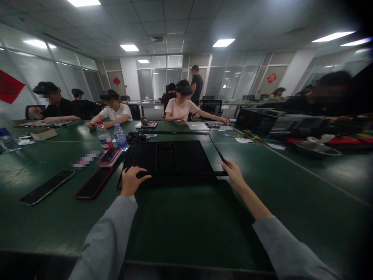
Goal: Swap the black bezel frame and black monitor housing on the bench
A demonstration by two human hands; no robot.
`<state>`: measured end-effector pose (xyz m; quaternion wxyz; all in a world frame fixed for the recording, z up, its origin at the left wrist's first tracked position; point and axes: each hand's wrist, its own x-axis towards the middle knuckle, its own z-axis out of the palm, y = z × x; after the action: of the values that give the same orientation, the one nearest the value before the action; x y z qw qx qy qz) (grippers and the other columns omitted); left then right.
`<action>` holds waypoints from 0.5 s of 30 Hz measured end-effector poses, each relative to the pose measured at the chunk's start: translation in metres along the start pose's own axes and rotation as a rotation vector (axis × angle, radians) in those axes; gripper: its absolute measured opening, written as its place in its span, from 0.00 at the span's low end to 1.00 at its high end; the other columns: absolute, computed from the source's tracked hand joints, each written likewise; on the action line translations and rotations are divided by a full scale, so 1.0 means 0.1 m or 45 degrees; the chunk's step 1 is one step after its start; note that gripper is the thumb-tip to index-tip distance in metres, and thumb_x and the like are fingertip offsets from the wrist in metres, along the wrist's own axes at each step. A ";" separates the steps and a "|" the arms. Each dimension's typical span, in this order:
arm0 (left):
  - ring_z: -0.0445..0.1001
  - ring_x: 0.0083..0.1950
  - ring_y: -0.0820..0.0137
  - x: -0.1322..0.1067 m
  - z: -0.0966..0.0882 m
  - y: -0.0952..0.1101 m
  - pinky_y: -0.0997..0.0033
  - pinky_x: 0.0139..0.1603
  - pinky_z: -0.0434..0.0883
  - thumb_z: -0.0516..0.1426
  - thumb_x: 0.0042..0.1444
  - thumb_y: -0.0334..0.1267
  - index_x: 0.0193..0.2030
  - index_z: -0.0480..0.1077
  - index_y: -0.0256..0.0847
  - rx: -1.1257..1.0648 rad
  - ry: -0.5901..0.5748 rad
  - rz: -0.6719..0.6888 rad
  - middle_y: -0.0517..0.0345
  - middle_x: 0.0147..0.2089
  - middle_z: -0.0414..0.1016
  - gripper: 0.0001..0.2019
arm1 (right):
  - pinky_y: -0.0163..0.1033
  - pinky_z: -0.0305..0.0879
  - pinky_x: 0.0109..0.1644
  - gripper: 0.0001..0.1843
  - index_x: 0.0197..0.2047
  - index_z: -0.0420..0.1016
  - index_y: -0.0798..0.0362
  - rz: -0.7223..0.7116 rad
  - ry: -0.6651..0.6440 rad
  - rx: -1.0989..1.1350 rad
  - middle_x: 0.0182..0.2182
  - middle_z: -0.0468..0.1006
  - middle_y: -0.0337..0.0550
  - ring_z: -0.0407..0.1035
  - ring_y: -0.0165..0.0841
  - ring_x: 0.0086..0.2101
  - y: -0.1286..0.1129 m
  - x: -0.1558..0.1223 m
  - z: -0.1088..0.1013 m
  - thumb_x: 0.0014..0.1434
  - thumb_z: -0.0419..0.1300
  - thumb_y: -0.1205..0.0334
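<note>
A flat black panel (170,157) lies on the green table (186,225) straight ahead of me. My left hand (131,181) rests on its near left corner with the fingers spread flat over the surface. My right hand (232,174) is at the near right corner, fingers curled onto the panel's edge where a thin black strip (217,149) runs away along the right side. Grey sleeves cover both forearms.
Two dark phones (46,187) (94,182) lie left of the panel, a third phone (110,155) on a pink case behind them. Two water bottles (104,136) stand nearby. Several people sit around the table; black equipment (262,120) and a bowl (316,148) are at right.
</note>
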<state>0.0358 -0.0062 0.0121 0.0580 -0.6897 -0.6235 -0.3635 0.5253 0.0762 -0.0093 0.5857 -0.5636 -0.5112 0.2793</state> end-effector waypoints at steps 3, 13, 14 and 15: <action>0.76 0.51 0.58 -0.02 -0.04 -0.07 0.49 0.67 0.53 0.65 0.53 0.55 0.41 0.78 0.51 0.020 -0.071 0.000 0.58 0.45 0.81 0.14 | 0.48 0.70 0.45 0.30 0.50 0.72 0.55 -0.185 0.012 -0.247 0.36 0.78 0.48 0.72 0.41 0.37 0.08 -0.04 0.05 0.55 0.59 0.39; 0.76 0.51 0.57 -0.09 -0.23 -0.31 0.42 0.68 0.50 0.65 0.50 0.58 0.37 0.78 0.53 0.108 -0.342 -0.066 0.60 0.42 0.82 0.15 | 0.55 0.65 0.57 0.25 0.51 0.73 0.56 -0.479 0.054 -0.619 0.45 0.73 0.59 0.68 0.47 0.48 0.08 -0.23 0.30 0.64 0.48 0.46; 0.76 0.51 0.57 -0.10 -0.25 -0.32 0.42 0.68 0.51 0.65 0.50 0.58 0.37 0.78 0.53 0.109 -0.367 -0.071 0.60 0.42 0.82 0.15 | 0.54 0.65 0.57 0.26 0.51 0.73 0.57 -0.486 0.060 -0.621 0.45 0.73 0.59 0.68 0.47 0.48 0.10 -0.23 0.32 0.64 0.48 0.46; 0.76 0.52 0.57 -0.10 -0.26 -0.33 0.42 0.67 0.51 0.65 0.50 0.58 0.37 0.78 0.53 0.109 -0.383 -0.071 0.60 0.43 0.81 0.15 | 0.54 0.65 0.58 0.26 0.51 0.73 0.57 -0.488 0.062 -0.622 0.45 0.73 0.59 0.68 0.47 0.48 0.11 -0.23 0.33 0.64 0.48 0.46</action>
<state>-0.0046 -0.0211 0.0131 -0.0167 -0.7157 -0.6590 -0.2306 0.4904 0.0703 -0.0318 0.4869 -0.5876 -0.6460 0.0191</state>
